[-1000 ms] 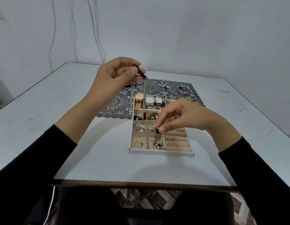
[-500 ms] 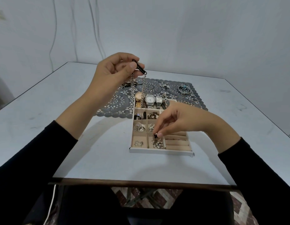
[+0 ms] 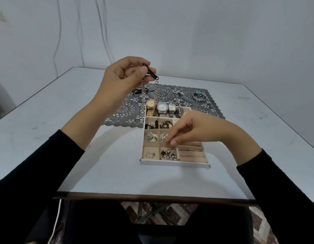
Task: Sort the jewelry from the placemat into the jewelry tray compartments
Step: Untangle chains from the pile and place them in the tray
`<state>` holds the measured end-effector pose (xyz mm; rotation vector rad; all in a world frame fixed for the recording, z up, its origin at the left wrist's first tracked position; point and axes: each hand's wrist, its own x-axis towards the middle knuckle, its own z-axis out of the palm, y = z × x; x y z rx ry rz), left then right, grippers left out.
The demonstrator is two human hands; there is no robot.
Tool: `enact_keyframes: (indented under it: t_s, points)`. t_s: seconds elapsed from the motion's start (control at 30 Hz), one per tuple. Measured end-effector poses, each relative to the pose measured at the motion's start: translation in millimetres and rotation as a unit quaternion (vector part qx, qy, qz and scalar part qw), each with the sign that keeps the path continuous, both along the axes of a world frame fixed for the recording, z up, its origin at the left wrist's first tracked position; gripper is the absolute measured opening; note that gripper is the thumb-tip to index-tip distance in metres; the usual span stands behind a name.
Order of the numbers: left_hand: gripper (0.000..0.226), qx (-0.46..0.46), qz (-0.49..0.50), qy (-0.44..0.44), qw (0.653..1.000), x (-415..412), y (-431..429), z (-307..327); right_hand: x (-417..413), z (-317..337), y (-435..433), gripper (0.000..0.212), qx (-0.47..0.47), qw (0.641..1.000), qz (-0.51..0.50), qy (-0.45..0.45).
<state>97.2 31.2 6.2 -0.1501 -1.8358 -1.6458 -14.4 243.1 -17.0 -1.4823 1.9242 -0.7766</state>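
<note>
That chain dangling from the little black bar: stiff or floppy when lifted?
Probably floppy: the chain hangs in two limp strands below the black bar the left hand pinches. The bar itself looks rigid. It may well swing or snag, dangling near the gold watch.

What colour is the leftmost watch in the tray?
The leftmost watch is gold, face and band; the head view shows it.
</note>
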Motion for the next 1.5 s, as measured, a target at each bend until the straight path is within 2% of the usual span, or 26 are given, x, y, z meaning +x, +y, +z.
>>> enact_keyframes:
  t_s: [0.1,0.2,0.33,0.43,0.63,0.8,1.23,1.5]
  points:
    - [0.012,-0.001,0.003,0.000,1.000,-0.1,0.9,1.5,-3.7,1.1,7.4,0.020,-0.085,0.994,-0.056,-0.046]
    - [0.013,0.001,0.004,0.000,1.000,-0.2,1.8,3.2,-18.7,-5.2,13.9,0.019,-0.174,0.968,-0.168,-0.063]
    - [0.013,-0.001,-0.002,-0.003,1.000,-1.2,2.7,3.8,-52.3,-31.6,20.5,0.019,-0.235,0.916,-0.324,0.009]
    - [0.013,-0.003,-0.006,-0.007,1.000,-2.6,3.8,3.1,-64.9,-49.5,27.8,0.023,-0.218,0.894,-0.384,0.082]
    - [0.011,0.010,-0.017,-0.008,1.000,-5.3,10.3,2.1,-71.2,-66.4,40.2,0.047,-0.076,0.897,-0.378,0.215]
    - [0.012,0.010,-0.034,-0.015,0.999,-5.7,12.5,-0.5,-72.3,-74.2,42.2,0.053,0.011,0.911,-0.323,0.255]
    - [0.016,0.016,-0.158,-0.067,0.985,11.2,17.9,-4.6,-72.0,-72.8,41.7,0.052,0.030,0.908,-0.328,0.258]
    - [0.016,0.032,-0.190,-0.052,0.980,16.0,18.3,2.0,-72.4,-72.7,41.8,0.053,0.029,0.909,-0.333,0.250]
